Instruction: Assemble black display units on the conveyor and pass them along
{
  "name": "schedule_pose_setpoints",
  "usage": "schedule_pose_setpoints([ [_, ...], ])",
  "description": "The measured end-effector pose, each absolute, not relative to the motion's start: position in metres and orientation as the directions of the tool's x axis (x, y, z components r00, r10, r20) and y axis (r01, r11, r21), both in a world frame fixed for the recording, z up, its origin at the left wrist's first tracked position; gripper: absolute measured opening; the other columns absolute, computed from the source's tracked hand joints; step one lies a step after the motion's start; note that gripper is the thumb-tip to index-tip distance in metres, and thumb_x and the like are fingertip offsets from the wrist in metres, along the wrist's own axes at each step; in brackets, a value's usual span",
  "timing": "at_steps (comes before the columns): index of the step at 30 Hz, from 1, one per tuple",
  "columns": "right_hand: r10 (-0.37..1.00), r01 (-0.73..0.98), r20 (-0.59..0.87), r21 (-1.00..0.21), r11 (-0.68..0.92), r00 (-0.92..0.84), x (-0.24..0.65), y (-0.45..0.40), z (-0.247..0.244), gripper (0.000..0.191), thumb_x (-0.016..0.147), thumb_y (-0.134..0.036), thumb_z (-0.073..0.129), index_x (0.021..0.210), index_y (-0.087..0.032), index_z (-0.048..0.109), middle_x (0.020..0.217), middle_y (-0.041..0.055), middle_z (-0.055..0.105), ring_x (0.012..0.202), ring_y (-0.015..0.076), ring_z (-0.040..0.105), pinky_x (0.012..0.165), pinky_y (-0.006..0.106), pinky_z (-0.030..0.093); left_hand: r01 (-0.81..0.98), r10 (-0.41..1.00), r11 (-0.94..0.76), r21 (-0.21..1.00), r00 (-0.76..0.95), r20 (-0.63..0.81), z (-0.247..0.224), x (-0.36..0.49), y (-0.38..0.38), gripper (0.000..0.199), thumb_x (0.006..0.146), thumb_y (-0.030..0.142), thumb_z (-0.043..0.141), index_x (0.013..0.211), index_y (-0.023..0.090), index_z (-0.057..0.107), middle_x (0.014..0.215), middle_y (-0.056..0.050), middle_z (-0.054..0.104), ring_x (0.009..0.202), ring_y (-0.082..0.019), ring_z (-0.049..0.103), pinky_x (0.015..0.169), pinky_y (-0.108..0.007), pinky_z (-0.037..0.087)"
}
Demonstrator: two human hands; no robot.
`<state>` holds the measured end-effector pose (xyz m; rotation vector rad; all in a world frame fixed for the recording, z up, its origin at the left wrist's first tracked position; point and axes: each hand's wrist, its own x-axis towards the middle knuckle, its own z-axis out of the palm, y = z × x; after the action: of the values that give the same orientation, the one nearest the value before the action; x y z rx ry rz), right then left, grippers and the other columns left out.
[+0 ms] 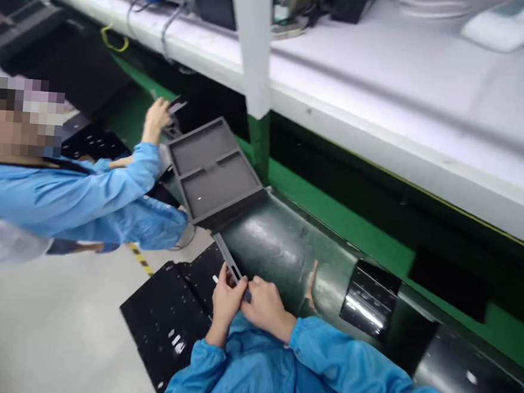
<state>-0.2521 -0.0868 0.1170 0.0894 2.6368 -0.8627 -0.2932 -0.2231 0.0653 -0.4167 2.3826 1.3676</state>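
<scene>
My left hand [227,299] is closed around a slim dark grey piece [228,255], long and narrow, seen nearly edge-on. It points away from me toward the upper left, over the edge of the green belt. My right hand [266,304] is closed at the piece's near end, its fingers curled in and touching it beside the left thumb. What exactly the right fingertips grip is partly hidden. Below and left of my hands lies a black panel with small holes [159,315].
A dark grey compartment tray [240,177] rests on the green conveyor belt [280,246]. A glossy black piece [369,297] lies farther right. At left, a co-worker in a blue sleeve [86,202] holds a dark object. A white shelf [384,115] and post [252,46] stand behind the belt.
</scene>
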Motion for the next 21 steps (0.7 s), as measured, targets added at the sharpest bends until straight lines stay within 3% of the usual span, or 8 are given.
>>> schedule_pose_setpoints([
  [5,0.309,0.474,-0.372,-0.530,0.703,-0.875,-0.208,-0.049,0.108,0.018,0.087,-0.020,0.063,0.103,-0.014,0.069,0.108,0.0131,0.074,0.098,0.0261,0.073,0.080,0.030,0.048,-0.089,0.281,0.702,0.707,-0.877,-0.389,0.083,-0.282,-0.145,0.086,0.086,0.038,0.065,0.165,0.011,0.042,0.072,-0.002,0.074,0.076,-0.026,0.074,0.078,-0.034,0.057],
  [6,0.380,0.528,-0.368,-0.549,0.648,-0.848,-0.202,-0.043,0.102,0.017,0.087,-0.019,0.062,0.103,-0.015,0.067,0.106,0.0124,0.075,0.097,0.0254,0.073,0.079,0.029,0.047,-0.027,0.345,0.698,0.715,-0.863,-0.369,0.081,-0.281,-0.134,0.087,0.086,0.038,0.064,0.165,0.010,0.041,0.075,-0.003,0.076,0.080,-0.027,0.075,0.081,-0.035,0.057],
  [8,0.467,0.571,-0.348,-0.635,0.521,-0.813,-0.192,-0.030,0.089,0.015,0.086,-0.019,0.065,0.102,-0.016,0.064,0.100,0.0095,0.076,0.091,0.0236,0.072,0.077,0.029,0.046,0.089,0.442,0.650,0.755,-0.852,-0.280,0.075,-0.281,-0.117,0.083,0.087,0.038,0.063,0.164,0.011,0.045,0.102,-0.011,0.081,0.101,-0.029,0.077,0.095,-0.038,0.058],
  [10,0.408,0.521,-0.370,-0.770,0.367,-0.835,-0.186,-0.014,0.075,0.018,0.083,-0.025,0.073,0.097,-0.018,0.064,0.090,0.0050,0.075,0.083,0.0214,0.070,0.073,0.028,0.046,0.170,0.506,0.567,0.806,-0.844,-0.178,0.065,-0.283,-0.110,0.072,0.092,0.042,0.060,0.158,0.015,0.054,0.133,-0.016,0.075,0.125,-0.030,0.070,0.110,-0.041,0.053],
  [12,0.325,0.424,-0.363,-0.895,0.140,-0.873,-0.187,0.005,0.063,0.026,0.080,-0.034,0.080,0.095,-0.020,0.065,0.086,0.0016,0.073,0.080,0.0198,0.069,0.073,0.029,0.049,0.215,0.567,0.467,0.858,-0.817,-0.105,0.054,-0.285,-0.109,0.063,0.097,0.049,0.055,0.151,0.017,0.061,0.148,-0.016,0.066,0.138,-0.030,0.063,0.118,-0.044,0.048],
  [14,0.353,0.300,-0.309,-0.950,-0.082,-0.883,-0.194,0.023,0.052,0.038,0.079,-0.045,0.083,0.103,-0.021,0.066,0.094,0.0017,0.073,0.088,0.0199,0.069,0.080,0.031,0.053,0.241,0.632,0.382,0.892,-0.772,-0.062,0.045,-0.285,-0.113,0.060,0.101,0.053,0.052,0.148,0.018,0.063,0.152,-0.015,0.064,0.142,-0.029,0.059,0.122,-0.045,0.045],
  [17,0.519,0.206,-0.277,-0.960,-0.190,-0.809,-0.216,0.036,0.040,0.061,0.071,-0.055,0.090,0.114,-0.020,0.064,0.108,0.0040,0.071,0.101,0.0223,0.067,0.091,0.035,0.054,0.308,0.693,0.349,0.885,-0.721,-0.023,0.041,-0.283,-0.120,0.055,0.106,0.052,0.044,0.145,0.020,0.066,0.151,-0.014,0.065,0.146,-0.027,0.056,0.124,-0.045,0.043],
  [21,0.537,0.220,-0.318,-0.946,-0.239,-0.782,-0.252,0.029,0.027,0.065,0.060,-0.053,0.097,0.105,-0.019,0.064,0.101,0.0028,0.069,0.098,0.0233,0.066,0.088,0.036,0.053,0.388,0.643,0.574,0.721,-0.759,-0.103,0.053,-0.284,-0.126,0.053,0.109,0.047,0.035,0.134,0.018,0.071,0.128,-0.017,0.076,0.124,-0.031,0.071,0.104,-0.042,0.054],
])
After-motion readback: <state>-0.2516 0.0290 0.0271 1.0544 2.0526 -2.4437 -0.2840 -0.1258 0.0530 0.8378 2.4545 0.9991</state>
